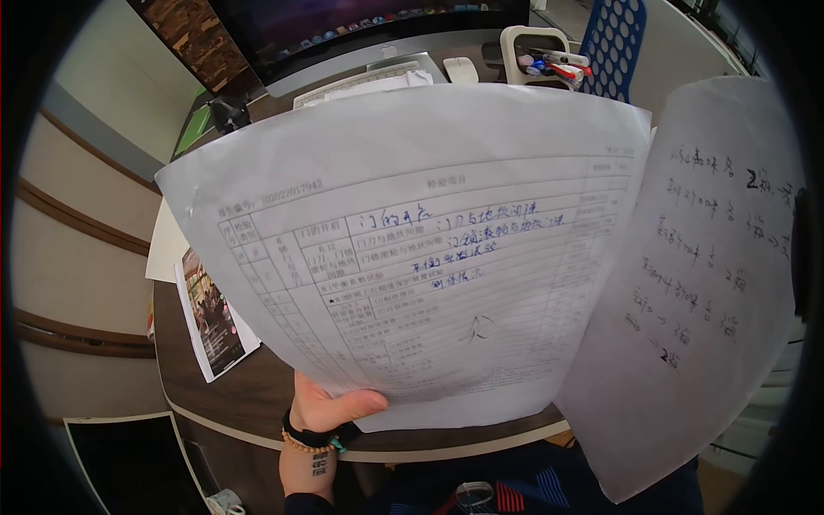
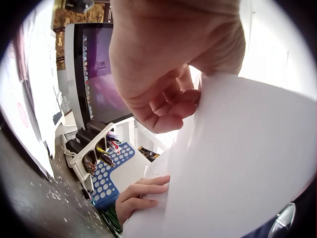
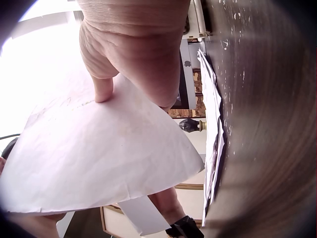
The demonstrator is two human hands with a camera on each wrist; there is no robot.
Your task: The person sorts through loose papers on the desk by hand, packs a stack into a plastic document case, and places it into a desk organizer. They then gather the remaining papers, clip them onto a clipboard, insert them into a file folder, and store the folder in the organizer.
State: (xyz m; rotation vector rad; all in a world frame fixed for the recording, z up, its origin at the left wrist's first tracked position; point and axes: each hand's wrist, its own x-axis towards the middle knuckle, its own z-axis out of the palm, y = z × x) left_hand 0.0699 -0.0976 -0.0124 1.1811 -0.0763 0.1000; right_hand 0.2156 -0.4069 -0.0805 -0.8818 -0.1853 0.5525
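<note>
A printed form (image 1: 412, 257) with blue handwriting is held up before me, its top edge bowed. My left hand (image 1: 330, 408) grips its lower edge, thumb on the front and the other fingers behind. In the left wrist view that hand's curled fingertips (image 2: 171, 116) meet the paper. To the right hangs a sheet with handwritten lines (image 1: 699, 275), slanted and overlapping the form's side. My right hand (image 3: 133, 54) pinches a white sheet (image 3: 119, 144), thumb on the near face, remaining fingers out of sight. Its fingers (image 2: 143, 193) show against the paper in the left wrist view; paper hides it from the head view.
Behind the papers stand a monitor (image 1: 369, 39), keyboard (image 1: 360, 84), mouse (image 1: 460, 70) and a white holder with pens (image 1: 554, 64). A blue perforated panel (image 1: 614, 43) is beside it. A stack of papers (image 3: 212, 124) and a printed leaflet (image 1: 210, 326) lie on the dark desk (image 1: 193, 386).
</note>
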